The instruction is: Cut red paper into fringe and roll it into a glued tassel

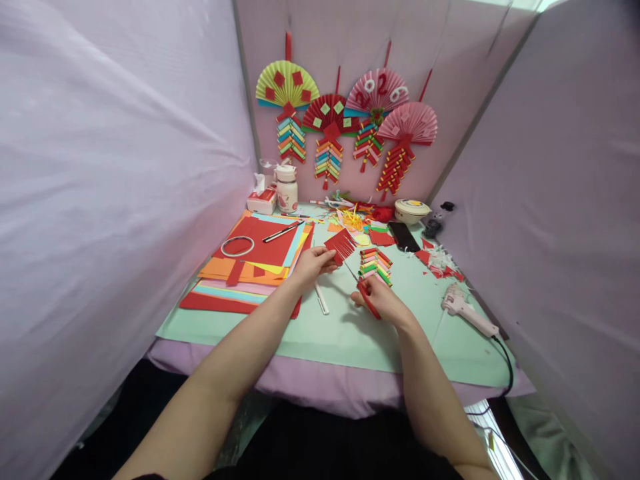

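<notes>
At the left of the surface (350,340) a stack of coloured sheets (250,270) is spread, with a ring of tape (237,247) laid on top; these sheets appear uncut. A white stick (321,298) lies just beside the stack.

The left hand (313,263) is raised a little above the surface, and a red paper piece (341,245) is pinched between its closed fingers. The far part of this piece is already slit into a fine fringe; how much of it is left unslit cannot be told.

The scissors (364,293), red-handled, are gripped in the right hand (384,301), whose fingers are closed about the handles. The blades are pointed up at the lower edge of the red piece; how far they are parted cannot be told.

Just beyond the right hand a string of coloured paper rolls (376,265) lies finished. Farther right, red scraps (440,263) and a glue gun (463,307) are seen. On the back wall, four paper fans (345,113) with tassels are hung complete.
</notes>
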`<state>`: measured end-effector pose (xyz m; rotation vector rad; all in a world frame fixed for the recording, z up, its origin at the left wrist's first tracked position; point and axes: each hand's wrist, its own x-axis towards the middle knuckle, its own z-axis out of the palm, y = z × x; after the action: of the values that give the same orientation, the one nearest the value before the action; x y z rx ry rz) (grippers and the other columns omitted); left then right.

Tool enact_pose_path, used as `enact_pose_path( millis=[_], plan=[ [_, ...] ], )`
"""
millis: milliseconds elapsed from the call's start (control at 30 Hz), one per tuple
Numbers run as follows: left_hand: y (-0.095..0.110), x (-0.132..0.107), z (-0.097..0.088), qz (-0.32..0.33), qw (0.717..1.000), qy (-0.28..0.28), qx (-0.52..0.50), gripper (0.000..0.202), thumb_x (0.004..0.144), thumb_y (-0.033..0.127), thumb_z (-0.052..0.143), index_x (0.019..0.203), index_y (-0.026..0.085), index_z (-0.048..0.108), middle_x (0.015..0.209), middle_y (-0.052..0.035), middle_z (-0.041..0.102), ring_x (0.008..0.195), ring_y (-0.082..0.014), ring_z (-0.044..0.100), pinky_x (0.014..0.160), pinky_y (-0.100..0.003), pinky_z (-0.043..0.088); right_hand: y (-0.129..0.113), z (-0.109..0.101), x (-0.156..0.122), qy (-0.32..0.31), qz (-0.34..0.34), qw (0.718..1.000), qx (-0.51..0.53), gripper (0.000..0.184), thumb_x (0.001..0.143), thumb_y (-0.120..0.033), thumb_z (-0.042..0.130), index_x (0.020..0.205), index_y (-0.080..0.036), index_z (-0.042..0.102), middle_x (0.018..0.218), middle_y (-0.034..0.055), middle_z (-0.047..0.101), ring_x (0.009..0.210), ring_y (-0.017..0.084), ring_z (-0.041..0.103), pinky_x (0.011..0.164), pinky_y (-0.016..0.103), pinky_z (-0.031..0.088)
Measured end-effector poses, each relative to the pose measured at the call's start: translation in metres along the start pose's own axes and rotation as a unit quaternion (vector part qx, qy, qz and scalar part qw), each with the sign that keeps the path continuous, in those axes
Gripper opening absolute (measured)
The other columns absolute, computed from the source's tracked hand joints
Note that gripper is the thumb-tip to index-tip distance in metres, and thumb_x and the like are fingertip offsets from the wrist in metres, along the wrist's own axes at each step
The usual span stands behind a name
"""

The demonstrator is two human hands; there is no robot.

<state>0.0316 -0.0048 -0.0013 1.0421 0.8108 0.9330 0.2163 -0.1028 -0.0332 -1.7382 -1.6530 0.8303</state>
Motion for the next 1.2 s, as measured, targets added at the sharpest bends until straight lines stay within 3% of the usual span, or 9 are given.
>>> enact_pose_path(
  millis=[767, 1200],
  plan=[
    [-0.0009, 0.0008, -0.0009, 0.013, 1.000, 0.003, -0.003, 0.025, 0.071, 0.030, 0.075, 0.074, 0.012, 0.059, 0.068, -0.0050, 0.068, 0.057, -0.0114, 0.064, 0.062, -0.024, 0.053, -0.0094, -0.0023, -0.0032, 0.017, 0.004, 0.999, 0.027, 0.029, 0.069, -0.043, 0.068, 0.074, -0.020, 0.051, 0.065, -0.0001, 0.059, 0.060, 0.015, 0.051, 0.053, 0.025, 0.034],
    [-0.0015, 0.0007, -0.0008, 0.009, 1.000, -0.004, 0.000, 0.024, 0.072, 0.030, 0.074, 0.076, 0.011, 0.060, 0.069, -0.0056, 0.069, 0.056, -0.0106, 0.063, 0.061, -0.023, 0.053, -0.0008, -0.0002, 0.0002, 0.003, -0.001, 1.000, 0.001, 0.035, 0.071, -0.052, 0.064, 0.076, -0.020, 0.050, 0.070, 0.0003, 0.061, 0.062, 0.015, 0.052, 0.053, 0.024, 0.034]
  ],
)
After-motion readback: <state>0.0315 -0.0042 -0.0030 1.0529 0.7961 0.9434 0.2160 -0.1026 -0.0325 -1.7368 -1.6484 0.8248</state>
